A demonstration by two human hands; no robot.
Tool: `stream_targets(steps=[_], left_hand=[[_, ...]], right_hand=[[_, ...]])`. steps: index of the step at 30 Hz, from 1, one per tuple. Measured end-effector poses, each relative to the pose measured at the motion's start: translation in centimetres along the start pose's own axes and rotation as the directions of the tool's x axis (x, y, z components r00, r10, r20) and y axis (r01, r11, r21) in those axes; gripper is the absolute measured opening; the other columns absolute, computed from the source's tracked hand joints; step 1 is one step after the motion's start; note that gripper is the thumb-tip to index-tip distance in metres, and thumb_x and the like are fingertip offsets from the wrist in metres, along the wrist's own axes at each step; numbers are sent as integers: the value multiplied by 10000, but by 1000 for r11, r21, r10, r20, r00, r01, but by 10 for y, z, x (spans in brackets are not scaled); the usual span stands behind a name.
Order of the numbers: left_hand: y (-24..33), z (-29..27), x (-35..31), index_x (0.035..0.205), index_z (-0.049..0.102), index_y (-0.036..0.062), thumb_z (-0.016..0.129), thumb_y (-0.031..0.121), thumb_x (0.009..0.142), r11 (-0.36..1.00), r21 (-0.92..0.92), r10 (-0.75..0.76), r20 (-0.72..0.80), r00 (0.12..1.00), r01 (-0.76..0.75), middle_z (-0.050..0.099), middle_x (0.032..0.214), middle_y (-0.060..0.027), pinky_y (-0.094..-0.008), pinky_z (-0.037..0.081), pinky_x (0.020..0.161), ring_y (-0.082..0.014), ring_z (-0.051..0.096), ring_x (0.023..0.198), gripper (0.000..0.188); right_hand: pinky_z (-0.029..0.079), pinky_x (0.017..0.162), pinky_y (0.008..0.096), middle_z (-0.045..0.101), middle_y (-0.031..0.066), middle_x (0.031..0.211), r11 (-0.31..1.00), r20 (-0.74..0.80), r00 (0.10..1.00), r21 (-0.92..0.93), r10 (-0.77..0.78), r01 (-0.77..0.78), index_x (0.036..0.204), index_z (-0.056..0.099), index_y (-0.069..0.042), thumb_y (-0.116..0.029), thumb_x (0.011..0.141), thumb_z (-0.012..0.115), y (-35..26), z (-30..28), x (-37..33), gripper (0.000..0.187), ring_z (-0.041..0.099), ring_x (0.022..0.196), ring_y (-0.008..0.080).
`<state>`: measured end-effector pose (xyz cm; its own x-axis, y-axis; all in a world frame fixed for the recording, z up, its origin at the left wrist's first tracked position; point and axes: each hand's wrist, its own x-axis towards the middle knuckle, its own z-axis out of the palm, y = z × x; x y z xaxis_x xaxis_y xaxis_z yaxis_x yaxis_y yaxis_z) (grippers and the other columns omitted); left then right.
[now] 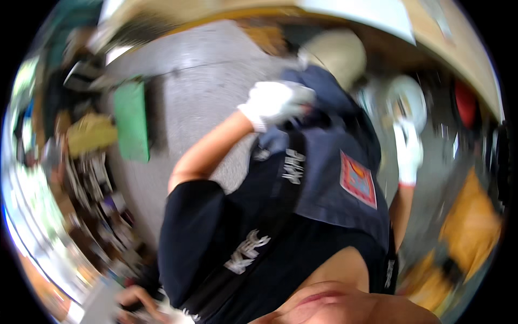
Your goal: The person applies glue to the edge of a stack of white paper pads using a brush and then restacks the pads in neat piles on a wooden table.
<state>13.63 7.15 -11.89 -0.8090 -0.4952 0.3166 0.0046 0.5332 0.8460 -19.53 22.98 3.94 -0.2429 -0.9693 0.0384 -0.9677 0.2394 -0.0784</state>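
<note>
My left hand (278, 103), in a white knit glove, is in front of my waist by the dark blue apron (334, 186). Its fingers are curled closed, and whatever may be inside them is hidden. Out to the right hangs my right hand (408, 151), also white-gloved, its fingers blurred. Just beyond its fingertips shows a pale round thing (414, 100), with a small dark narrow shape (400, 108) over it. Whether the hand touches or holds either one I cannot tell.
A wooden-edged worktable (464, 48) curves along the far side. Under it sits a beige rounded object (340, 54). On the left stand a green panel (131, 121), a yellow box (91, 134) and cluttered shelving (97, 183). Orange-yellow material (469, 221) lies at right. Another person's arm (137, 299) shows lower left.
</note>
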Motion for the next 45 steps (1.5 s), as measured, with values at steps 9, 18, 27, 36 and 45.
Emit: stream_targets(steps=[9,18,27,36,45], left_hand=[[-54,-108,-184,1069,613,100,584,266,895,840,459,-455,303,837,290,612,1008,-140,-420,501,731,-364,633,854,243],[-24,-85,-104,980,600,44,679,81,833,838,490,-388,223,894,242,606,854,-156,-405,490,682,-364,620,813,171],[-27,-101,-120,983,613,68,638,143,904,905,278,-400,300,866,322,626,810,-114,-349,491,662,-248,621,710,113],[5,-76,-345,1067,644,76,536,252,964,-223,-590,-973,184,-140,776,705,912,-96,-375,509,718,-251,669,812,231],[9,-15,-305,1089,663,91,565,238,924,-320,-356,-871,476,-124,878,699,972,-140,-395,511,787,-294,660,924,242]], right_hand=[[526,692,368,657,66,800,828,356,920,557,-164,-68,999,660,-138,-343,839,699,-150,149,-87,263,663,766,259],[513,732,378,654,28,868,838,175,935,515,-308,180,1104,635,-199,-288,815,695,-184,169,-115,308,651,810,234],[493,665,363,628,28,732,967,210,974,251,-86,31,855,637,-170,-286,797,673,-194,190,-94,134,651,735,219],[507,770,364,700,115,884,673,243,958,684,153,-281,932,715,-77,-216,901,635,-177,174,-99,164,672,848,283],[512,778,319,718,123,916,762,340,914,525,220,-379,982,722,-51,-170,896,660,-151,142,-24,160,691,832,243]])
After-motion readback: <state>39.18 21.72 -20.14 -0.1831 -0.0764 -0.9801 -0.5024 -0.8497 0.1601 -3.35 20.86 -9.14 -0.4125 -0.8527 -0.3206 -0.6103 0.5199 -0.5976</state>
